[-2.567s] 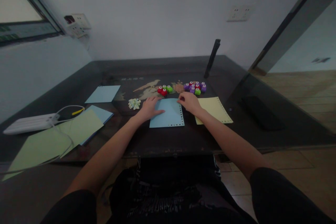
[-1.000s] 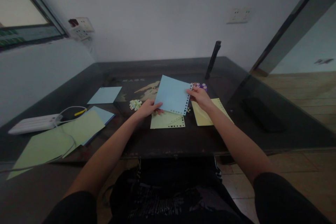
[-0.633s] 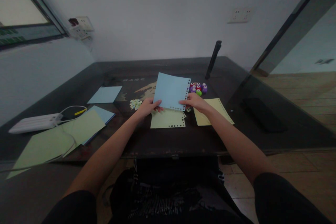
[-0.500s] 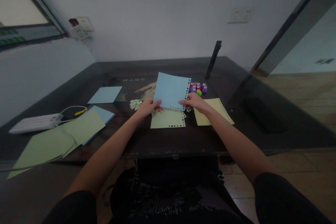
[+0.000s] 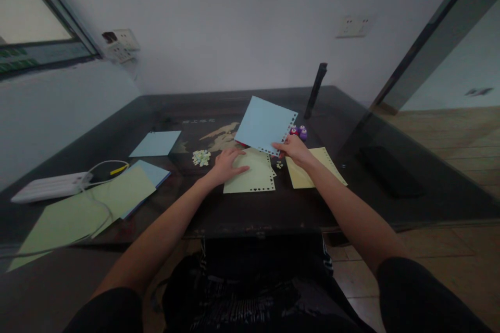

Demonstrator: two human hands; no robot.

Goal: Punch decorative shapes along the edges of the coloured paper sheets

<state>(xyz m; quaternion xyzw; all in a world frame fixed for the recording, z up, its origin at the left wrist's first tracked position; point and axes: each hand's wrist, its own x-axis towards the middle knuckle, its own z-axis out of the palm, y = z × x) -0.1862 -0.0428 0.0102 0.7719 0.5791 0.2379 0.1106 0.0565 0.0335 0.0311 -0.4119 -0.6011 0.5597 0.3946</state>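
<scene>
Pinched by its lower right corner, a blue sheet of paper (image 5: 265, 124) with small punched holes along two edges is in my right hand (image 5: 296, 150). The sheet is tilted and raised above the table. My left hand (image 5: 228, 165) lies open, fingers apart, over the left side of a pale green sheet (image 5: 252, 179) with punched edges. Left of that hand is a pile of small paper cut-outs (image 5: 201, 157). A few more cut-outs (image 5: 279, 165) lie right of the green sheet. Red and purple craft punches (image 5: 300, 132) are partly hidden behind the blue sheet.
A yellow punched sheet (image 5: 324, 158) lies under my right forearm. To the left are another blue sheet (image 5: 156, 143), larger green paper (image 5: 86, 208), a white power strip (image 5: 50, 186) and its cable. A black upright stick (image 5: 315, 91) and a dark flat object (image 5: 390, 171) are on the right.
My left hand has let go of the blue sheet and opened over the green one. My right hand has lifted and turned the blue sheet up to the right, covering more of the punches.
</scene>
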